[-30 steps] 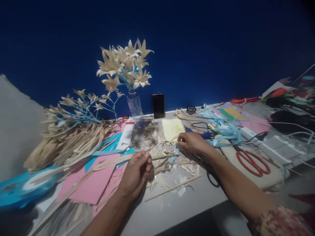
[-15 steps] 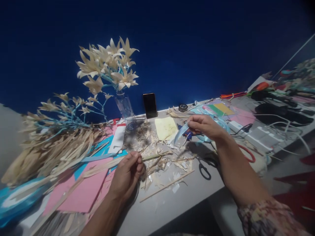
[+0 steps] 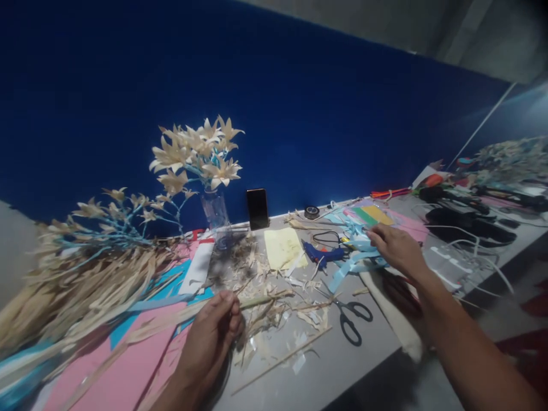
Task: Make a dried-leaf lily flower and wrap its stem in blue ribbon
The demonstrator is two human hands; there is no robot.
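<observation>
My left hand (image 3: 212, 337) rests on the grey table (image 3: 329, 365), fingers pinched shut on a thin green stick (image 3: 261, 299) that points right over dry leaf scraps. My right hand (image 3: 396, 248) reaches out to the right and lies on a tangle of light blue ribbon (image 3: 353, 260), fingers curled on it. A blue glue gun (image 3: 323, 254) lies just left of the ribbon. Black-handled scissors (image 3: 351, 319) lie between the two hands.
A bottle with cream leaf flowers (image 3: 201, 154) stands at the back by a dark phone (image 3: 257, 208) leaning on the blue wall. Dried leaf strips (image 3: 85, 285) pile at the left over pink paper (image 3: 115, 377). Yellow paper (image 3: 282, 248), coloured sheets and cables lie to the right.
My right hand has moved away to the right, from the scraps near the stick to the ribbon pile. The camera has tilted up and turned right. The left hand keeps the stick.
</observation>
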